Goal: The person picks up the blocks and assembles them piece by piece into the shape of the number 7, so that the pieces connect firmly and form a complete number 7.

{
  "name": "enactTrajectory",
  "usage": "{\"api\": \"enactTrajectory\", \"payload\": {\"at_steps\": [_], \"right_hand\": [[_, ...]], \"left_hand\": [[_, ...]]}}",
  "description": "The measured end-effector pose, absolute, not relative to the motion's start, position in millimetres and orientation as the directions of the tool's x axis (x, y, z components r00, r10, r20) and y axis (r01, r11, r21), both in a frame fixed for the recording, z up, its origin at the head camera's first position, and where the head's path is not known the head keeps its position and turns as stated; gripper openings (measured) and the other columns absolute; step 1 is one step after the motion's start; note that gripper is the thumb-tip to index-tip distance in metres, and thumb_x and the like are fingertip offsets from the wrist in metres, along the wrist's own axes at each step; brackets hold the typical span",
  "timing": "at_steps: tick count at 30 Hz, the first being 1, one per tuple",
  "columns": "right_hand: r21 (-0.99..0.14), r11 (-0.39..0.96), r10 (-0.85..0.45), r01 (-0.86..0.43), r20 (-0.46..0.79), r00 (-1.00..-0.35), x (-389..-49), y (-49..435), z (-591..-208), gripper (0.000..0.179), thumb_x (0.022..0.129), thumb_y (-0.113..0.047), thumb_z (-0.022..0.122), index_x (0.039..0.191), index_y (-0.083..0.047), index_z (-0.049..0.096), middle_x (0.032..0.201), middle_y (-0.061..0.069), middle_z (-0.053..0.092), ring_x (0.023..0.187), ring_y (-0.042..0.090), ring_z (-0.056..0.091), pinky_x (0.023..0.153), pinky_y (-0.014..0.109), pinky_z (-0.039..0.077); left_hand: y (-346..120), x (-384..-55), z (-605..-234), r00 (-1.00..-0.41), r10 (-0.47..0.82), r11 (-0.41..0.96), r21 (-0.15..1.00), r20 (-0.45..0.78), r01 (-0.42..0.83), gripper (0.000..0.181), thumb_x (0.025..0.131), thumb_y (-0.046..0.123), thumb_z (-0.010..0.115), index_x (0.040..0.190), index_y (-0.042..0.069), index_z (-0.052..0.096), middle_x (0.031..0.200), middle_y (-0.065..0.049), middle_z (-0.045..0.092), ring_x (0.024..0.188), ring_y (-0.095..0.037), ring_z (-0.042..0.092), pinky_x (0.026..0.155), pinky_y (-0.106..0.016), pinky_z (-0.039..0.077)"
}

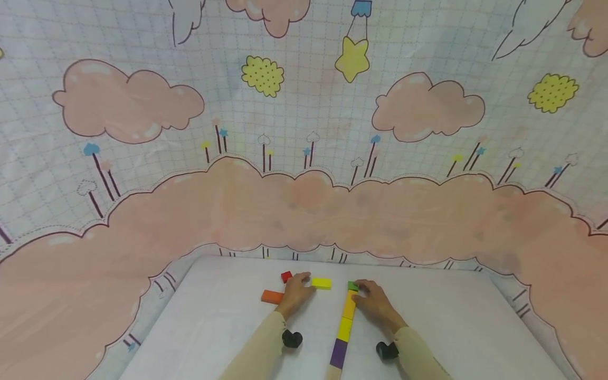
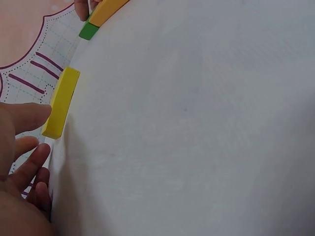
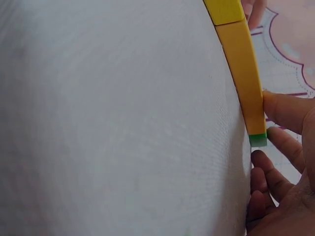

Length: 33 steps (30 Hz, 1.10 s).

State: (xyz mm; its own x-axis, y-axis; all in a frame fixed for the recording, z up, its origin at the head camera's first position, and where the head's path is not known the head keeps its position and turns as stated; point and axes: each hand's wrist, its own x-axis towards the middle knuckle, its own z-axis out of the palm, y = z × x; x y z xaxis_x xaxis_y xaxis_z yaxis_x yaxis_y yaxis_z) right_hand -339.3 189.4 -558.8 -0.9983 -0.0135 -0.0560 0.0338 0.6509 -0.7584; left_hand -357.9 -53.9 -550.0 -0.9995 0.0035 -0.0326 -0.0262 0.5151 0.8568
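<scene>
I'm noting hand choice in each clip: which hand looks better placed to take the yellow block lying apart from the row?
Probably the left hand: it is close beside the separate yellow block, whereas the right hand is farther from it, at the green block.

There were two yellow blocks [image 1: 321,284] [image 1: 344,329], one red [image 1: 286,276], one orange [image 1: 272,296], one amber [image 1: 349,306], one green [image 1: 352,285], one purple [image 1: 339,353], one tan [image 1: 334,373], and two hands [image 1: 295,295] [image 1: 377,302].
</scene>
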Motion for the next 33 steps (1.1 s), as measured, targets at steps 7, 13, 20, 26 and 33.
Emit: {"api": "enactTrajectory", "payload": {"at_steps": [7,13,20,26,33], "right_hand": [[-0.748,0.662,-0.01,0.036,-0.057,-0.998,-338,187,-558,0.042,0.091,-0.024,0.069,0.131,-0.016,0.059,0.141,0.014,0.053,0.135,0.036,0.044,0.114,0.058,0.031],[-0.741,0.671,-0.008,0.036,-0.056,-0.998,-337,188,-557,0.042,0.092,-0.024,0.069,0.131,-0.015,0.059,0.142,0.015,0.052,0.134,0.037,0.044,0.113,0.059,0.031],[-0.734,0.678,-0.002,0.039,-0.056,-0.998,-339,187,-560,0.043,0.092,-0.024,0.068,0.133,-0.015,0.058,0.144,0.014,0.051,0.137,0.036,0.042,0.114,0.059,0.03],[-0.74,0.671,-0.006,0.04,-0.059,-0.998,-338,187,-558,0.042,0.092,-0.023,0.068,0.131,-0.015,0.059,0.141,0.014,0.053,0.134,0.036,0.045,0.113,0.059,0.031],[-0.752,0.656,0.005,0.058,-0.072,-0.997,-336,187,-557,0.043,0.092,-0.025,0.069,0.132,-0.016,0.058,0.143,0.014,0.052,0.136,0.037,0.043,0.114,0.06,0.03]], "left_hand": [[-56,-361,-555,-1.0,0.02,0.588,0.809,0.006,0.017,0.046,0.089,0.018,0.072,0.132,0.007,0.06,0.127,-0.01,0.062,0.12,-0.027,0.054,0.108,-0.048,0.043],[-54,-362,-561,-0.997,0.024,0.628,0.775,0.071,0.07,0.037,0.088,0.019,0.074,0.123,0.01,0.067,0.123,-0.008,0.063,0.116,-0.026,0.054,0.107,-0.047,0.044],[-57,-361,-559,-0.993,0.05,0.646,0.755,0.105,0.112,0.032,0.088,0.017,0.073,0.119,0.008,0.067,0.118,-0.008,0.064,0.109,-0.024,0.052,0.104,-0.045,0.046],[-61,-358,-557,-0.995,0.072,0.613,0.783,0.072,0.102,0.034,0.09,0.015,0.071,0.123,0.008,0.064,0.123,-0.009,0.064,0.116,-0.026,0.055,0.108,-0.048,0.043],[-63,-356,-559,-0.994,0.095,0.578,0.81,0.049,0.095,0.033,0.091,0.016,0.071,0.122,0.01,0.063,0.125,-0.008,0.064,0.117,-0.025,0.056,0.108,-0.048,0.044]]}}
